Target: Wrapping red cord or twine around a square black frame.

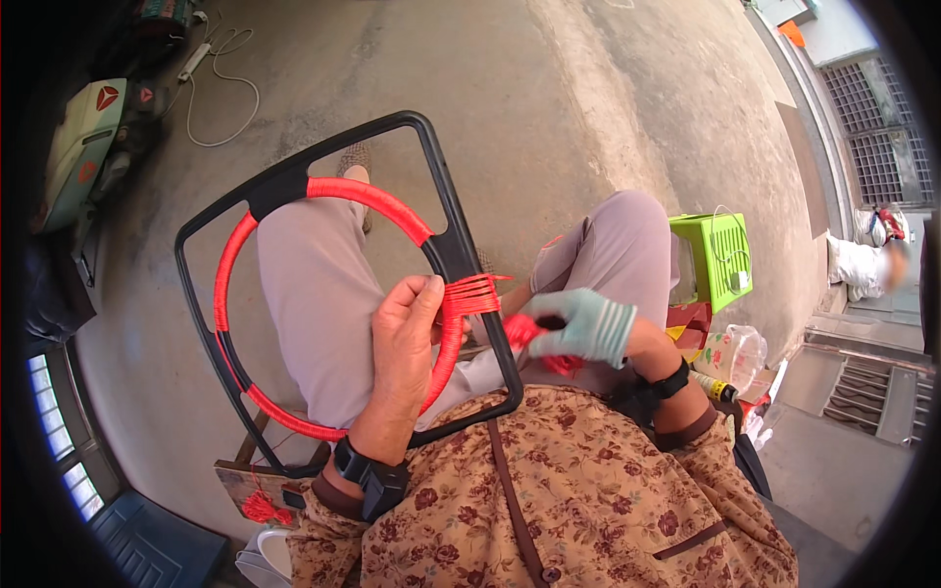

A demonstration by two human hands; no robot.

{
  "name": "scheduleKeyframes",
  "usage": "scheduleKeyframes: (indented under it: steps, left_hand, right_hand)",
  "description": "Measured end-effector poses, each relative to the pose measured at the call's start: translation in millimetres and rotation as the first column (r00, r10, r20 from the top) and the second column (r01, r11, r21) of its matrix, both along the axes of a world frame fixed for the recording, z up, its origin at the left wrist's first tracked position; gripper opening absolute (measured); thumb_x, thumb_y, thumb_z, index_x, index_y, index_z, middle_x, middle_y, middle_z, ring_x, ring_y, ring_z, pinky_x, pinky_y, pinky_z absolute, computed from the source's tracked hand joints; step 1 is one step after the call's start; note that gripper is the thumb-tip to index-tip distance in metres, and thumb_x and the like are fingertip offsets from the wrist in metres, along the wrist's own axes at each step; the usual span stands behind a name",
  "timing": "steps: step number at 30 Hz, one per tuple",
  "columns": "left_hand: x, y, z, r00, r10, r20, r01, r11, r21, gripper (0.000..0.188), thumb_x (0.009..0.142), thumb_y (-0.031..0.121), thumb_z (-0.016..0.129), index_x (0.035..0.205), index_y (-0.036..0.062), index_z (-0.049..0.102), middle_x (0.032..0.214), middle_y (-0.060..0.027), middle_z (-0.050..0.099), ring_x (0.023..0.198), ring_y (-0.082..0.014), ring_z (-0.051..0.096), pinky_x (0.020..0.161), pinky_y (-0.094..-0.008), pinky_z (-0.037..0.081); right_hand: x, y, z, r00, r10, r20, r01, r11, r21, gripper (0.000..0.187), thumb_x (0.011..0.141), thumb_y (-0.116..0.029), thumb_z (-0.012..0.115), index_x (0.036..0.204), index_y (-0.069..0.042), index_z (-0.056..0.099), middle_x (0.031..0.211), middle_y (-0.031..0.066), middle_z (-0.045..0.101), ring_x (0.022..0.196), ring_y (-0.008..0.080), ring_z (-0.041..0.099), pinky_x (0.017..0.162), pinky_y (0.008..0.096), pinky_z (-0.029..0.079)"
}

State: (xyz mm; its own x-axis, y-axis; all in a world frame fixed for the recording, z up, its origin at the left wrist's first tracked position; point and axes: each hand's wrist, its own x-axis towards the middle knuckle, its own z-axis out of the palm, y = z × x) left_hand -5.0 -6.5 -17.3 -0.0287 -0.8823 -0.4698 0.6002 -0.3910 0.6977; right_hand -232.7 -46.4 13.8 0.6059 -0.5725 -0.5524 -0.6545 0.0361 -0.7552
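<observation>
A black rectangular frame point(420, 120) with an inner ring point(221, 294) rests over my lap. Red cord is wound round most of the ring; its joining pieces and a short stretch at the left stay black. My left hand point(404, 318) is bare and pinches the ring's right side with thumb and fingers. Beside it, several strands of red cord point(473, 296) cross from the ring over the frame's right bar. Just right of that bar, my right hand point(588, 328), in a pale green glove, is closed on a bundle of red cord point(522, 331), slightly blurred.
A bright green slotted plastic box point(720, 257) stands to the right, with a clear plastic container point(747, 353) nearer me. Another red cord bundle point(265, 507) lies by a wooden board at lower left. A scooter point(93, 147) and white cable point(250, 83) are at far left.
</observation>
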Motion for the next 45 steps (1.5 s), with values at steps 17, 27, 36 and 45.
scheduleKeyframes:
  steps: [17, 27, 36, 45]
  left_hand:
    - [-2.3, -1.5, -7.3, 0.999, 0.034, 0.01, -0.033, 0.999, -0.037, 0.026, 0.094, 0.01, 0.053, 0.115, -0.0055, 0.05, 0.107, -0.0094, 0.06, 0.089, -0.0108, 0.06, 0.075, -0.0228, 0.05]
    - [-3.0, 1.3, -12.2, 0.965, 0.092, 0.244, -0.058, 0.988, -0.143, 0.018, 0.095, 0.008, 0.051, 0.11, -0.0028, 0.053, 0.096, -0.006, 0.062, 0.081, -0.0086, 0.06, 0.071, -0.0211, 0.049]
    - [-5.6, 0.2, 6.8, 0.827, 0.345, 0.444, -0.183, 0.912, -0.368, 0.019, 0.094, 0.005, 0.052, 0.111, -0.0039, 0.051, 0.1, -0.0068, 0.059, 0.087, -0.0093, 0.057, 0.075, -0.0227, 0.048]
    - [-5.5, 5.2, 8.2, 0.602, 0.508, 0.617, -0.093, 0.811, -0.577, 0.018, 0.087, 0.003, 0.059, 0.104, -0.0029, 0.057, 0.098, -0.0116, 0.06, 0.088, -0.019, 0.059, 0.075, -0.0284, 0.049]
  right_hand:
    - [56.2, -25.5, -54.7, 0.897, -0.348, 0.274, 0.374, 0.926, -0.049, 0.07, 0.077, -0.034, 0.072, 0.131, -0.001, 0.041, 0.094, 0.0161, 0.067, 0.085, 0.0224, 0.066, 0.073, 0.0322, 0.052]
    - [54.5, -25.2, -48.1, 0.822, -0.454, 0.345, 0.486, 0.874, -0.008, 0.066, 0.078, -0.017, 0.072, 0.133, 0.0, 0.038, 0.101, 0.0141, 0.063, 0.088, 0.019, 0.062, 0.08, 0.0297, 0.051]
    - [50.9, -24.6, -27.1, 0.527, -0.613, 0.588, 0.688, 0.714, 0.13, 0.05, 0.081, -0.006, 0.068, 0.126, 0.001, 0.046, 0.111, 0.0137, 0.059, 0.098, 0.0186, 0.059, 0.084, 0.0301, 0.051]
    - [71.3, -21.5, 0.4, 0.962, -0.104, 0.251, 0.255, 0.666, -0.701, 0.063, 0.065, -0.031, 0.079, 0.118, -0.005, 0.057, 0.128, 0.0212, 0.048, 0.121, 0.0377, 0.046, 0.098, 0.0407, 0.042]
